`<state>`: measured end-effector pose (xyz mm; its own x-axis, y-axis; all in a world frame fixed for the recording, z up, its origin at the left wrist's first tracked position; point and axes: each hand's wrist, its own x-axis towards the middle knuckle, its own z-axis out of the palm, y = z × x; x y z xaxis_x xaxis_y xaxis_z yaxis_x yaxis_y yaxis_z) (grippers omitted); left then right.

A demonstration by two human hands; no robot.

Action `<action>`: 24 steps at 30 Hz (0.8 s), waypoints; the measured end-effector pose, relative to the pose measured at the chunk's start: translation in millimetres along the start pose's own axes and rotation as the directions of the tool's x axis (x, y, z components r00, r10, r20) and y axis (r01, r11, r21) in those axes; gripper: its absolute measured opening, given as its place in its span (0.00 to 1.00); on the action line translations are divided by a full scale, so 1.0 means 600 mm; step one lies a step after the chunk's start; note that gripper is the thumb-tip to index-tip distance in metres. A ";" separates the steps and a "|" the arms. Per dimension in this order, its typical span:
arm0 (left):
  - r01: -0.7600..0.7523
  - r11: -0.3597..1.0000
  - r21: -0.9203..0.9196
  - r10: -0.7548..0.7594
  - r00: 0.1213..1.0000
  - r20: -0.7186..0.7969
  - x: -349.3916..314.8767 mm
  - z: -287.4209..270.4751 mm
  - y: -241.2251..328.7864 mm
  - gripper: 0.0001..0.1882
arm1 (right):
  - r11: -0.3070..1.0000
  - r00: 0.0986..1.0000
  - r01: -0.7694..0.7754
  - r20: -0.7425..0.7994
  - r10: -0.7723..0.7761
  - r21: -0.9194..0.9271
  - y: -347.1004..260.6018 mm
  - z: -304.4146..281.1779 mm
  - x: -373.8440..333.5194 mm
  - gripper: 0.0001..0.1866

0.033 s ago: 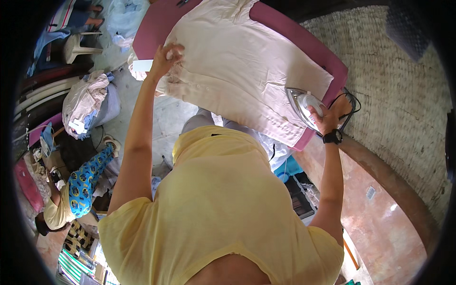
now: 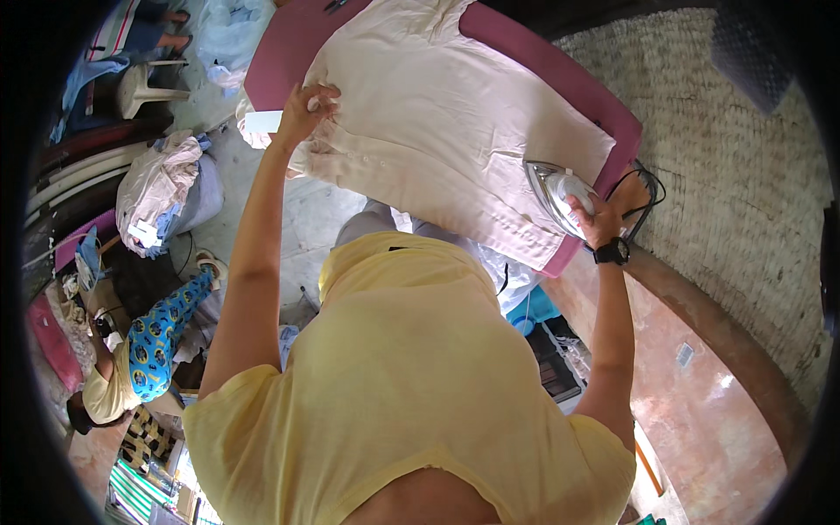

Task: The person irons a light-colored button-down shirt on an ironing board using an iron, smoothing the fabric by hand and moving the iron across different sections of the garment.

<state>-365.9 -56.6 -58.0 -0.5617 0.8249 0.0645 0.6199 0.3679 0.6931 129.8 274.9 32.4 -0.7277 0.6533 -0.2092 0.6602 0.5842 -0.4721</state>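
A cream buttoned shirt [image 2: 420, 114] lies spread over a maroon ironing board [image 2: 560, 70], its button strip toward me. My left hand [image 2: 306, 115] is at the shirt's left part, fingers bent and closed on a bit of the cloth. In my right hand [image 2: 598, 220], with a black watch at the wrist, is the handle of a white and silver clothes iron [image 2: 551, 197]. The iron rests on the shirt near the board's right end, its soleplate turned partly along the near edge. A flat white card-like piece [image 2: 261, 122] shows beside my left wrist.
A black cord [image 2: 649, 197] loops off the board's right end. Heaped clothes [image 2: 162, 188] stand on the floor at left, near a plastic stool [image 2: 144, 87] and a pale blue plastic bag [image 2: 232, 35]. Another person in blue patterned trousers [image 2: 153, 346] is at lower left.
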 end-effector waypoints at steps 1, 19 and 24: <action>0.071 0.997 0.015 -0.072 0.994 0.086 -0.003 0.002 0.002 0.21 | 0.999 0.998 0.054 -0.028 -0.054 0.009 0.007 0.016 0.003 0.30; -0.030 0.999 0.042 0.031 0.999 -0.024 0.010 -0.023 -0.069 0.24 | 0.968 0.969 0.249 0.002 -0.249 0.015 -0.468 0.240 0.175 0.24; -0.037 0.995 0.088 0.038 0.999 -0.012 0.007 -0.025 -0.054 0.22 | 0.964 0.980 0.197 0.039 -0.194 -0.179 -0.239 0.181 0.075 0.12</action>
<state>-396.5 -71.3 -69.5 -0.5443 0.8330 0.0993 0.6858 0.3737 0.6245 -17.9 168.0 -2.1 -0.8484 0.5087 -0.1466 0.5260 0.7784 -0.3428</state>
